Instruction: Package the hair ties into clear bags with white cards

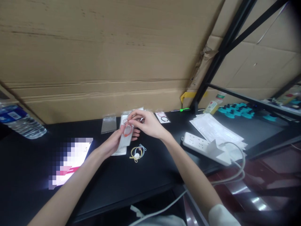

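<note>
My left hand point(115, 140) holds a small clear plastic packet point(125, 137) upright over the black table point(30, 163). An orange-red hair tie point(127, 130) sits at the packet's top. My right hand point(147, 123) pinches the top edge of that packet with thumb and fingers. Below the hands lies a small bunch of yellow and pale blue hair ties point(137, 153) on the table. A filled packet with a red and a black tie point(162, 117) lies behind my right hand. An empty clear bag point(109, 124) lies left of the hands.
A water bottle point(21, 121) lies at the far left. A white power strip point(202, 145) with its cable and a stack of clear bags point(215, 128) sit to the right. A cardboard wall point(105, 56) stands behind the table. Teal parts point(237, 110) rest on a black metal rack.
</note>
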`<state>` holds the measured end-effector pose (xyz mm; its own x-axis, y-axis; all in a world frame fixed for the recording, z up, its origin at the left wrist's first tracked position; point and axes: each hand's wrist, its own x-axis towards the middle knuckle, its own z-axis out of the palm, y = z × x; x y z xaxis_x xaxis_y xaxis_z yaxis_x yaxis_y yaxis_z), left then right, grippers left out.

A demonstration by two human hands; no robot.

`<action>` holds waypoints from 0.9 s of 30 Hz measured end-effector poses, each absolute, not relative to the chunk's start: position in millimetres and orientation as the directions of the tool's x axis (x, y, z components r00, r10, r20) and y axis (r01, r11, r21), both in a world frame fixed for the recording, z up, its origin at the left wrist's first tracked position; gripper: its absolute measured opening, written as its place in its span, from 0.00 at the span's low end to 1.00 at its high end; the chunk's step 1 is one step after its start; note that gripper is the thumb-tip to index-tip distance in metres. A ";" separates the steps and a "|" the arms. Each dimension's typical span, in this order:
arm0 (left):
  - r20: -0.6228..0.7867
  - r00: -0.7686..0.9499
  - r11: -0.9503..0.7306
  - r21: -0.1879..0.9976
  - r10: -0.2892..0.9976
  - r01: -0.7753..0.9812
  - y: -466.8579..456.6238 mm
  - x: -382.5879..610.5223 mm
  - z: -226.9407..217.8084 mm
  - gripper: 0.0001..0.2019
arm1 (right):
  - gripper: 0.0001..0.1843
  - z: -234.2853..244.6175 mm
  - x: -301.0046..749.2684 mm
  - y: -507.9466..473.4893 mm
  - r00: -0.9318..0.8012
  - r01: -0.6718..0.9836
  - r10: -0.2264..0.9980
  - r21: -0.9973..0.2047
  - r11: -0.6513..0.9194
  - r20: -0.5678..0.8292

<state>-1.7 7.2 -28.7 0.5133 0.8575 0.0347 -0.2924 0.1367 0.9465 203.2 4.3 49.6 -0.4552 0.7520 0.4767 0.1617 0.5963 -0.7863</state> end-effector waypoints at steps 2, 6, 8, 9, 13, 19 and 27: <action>0.018 0.505 0.181 0.922 0.863 -0.342 3.5 -0.1 -23.6 0.30 | 0.05 57.7 202.1 3.7 -0.490 0.189 0.760 -0.799 0.571 0.427; -0.007 0.447 0.245 0.844 0.894 -0.477 -3.9 0.7 -12.0 0.26 | 0.09 74.0 203.6 7.2 -0.569 0.335 0.741 -0.723 0.604 0.355; -0.022 0.414 0.257 0.812 0.910 -0.524 -6.7 2.1 -7.6 0.25 | 0.10 82.3 204.2 12.4 -0.614 0.393 0.710 -0.647 0.654 0.344; -0.028 0.405 0.263 0.801 0.914 -0.537 -7.7 3.3 -6.2 0.25 | 0.09 86.9 203.9 15.5 -0.642 0.410 0.696 -0.623 0.666 0.322; 0.003 0.453 0.260 0.815 0.891 -0.518 -8.1 8.4 -8.4 0.27 | 0.07 108.3 197.4 27.2 -0.764 0.483 0.646 -0.670 0.564 -0.007; 0.017 0.510 0.236 0.872 0.860 -0.428 -3.1 6.5 -21.3 0.40 | 0.16 125.8 186.7 41.4 -0.816 0.517 0.460 -0.797 0.311 -0.350; -0.003 0.474 0.223 0.885 0.880 -0.409 -0.6 4.1 -22.0 0.44 | 0.18 122.9 176.7 52.3 -0.794 0.596 0.341 -0.754 0.277 -0.503</action>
<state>4.1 -0.6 -22.0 0.4744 0.8803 -0.0028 -0.4086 0.2230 0.8851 176.7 52.3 122.9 -0.7944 0.3408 -0.5028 0.5959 0.2766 -0.7539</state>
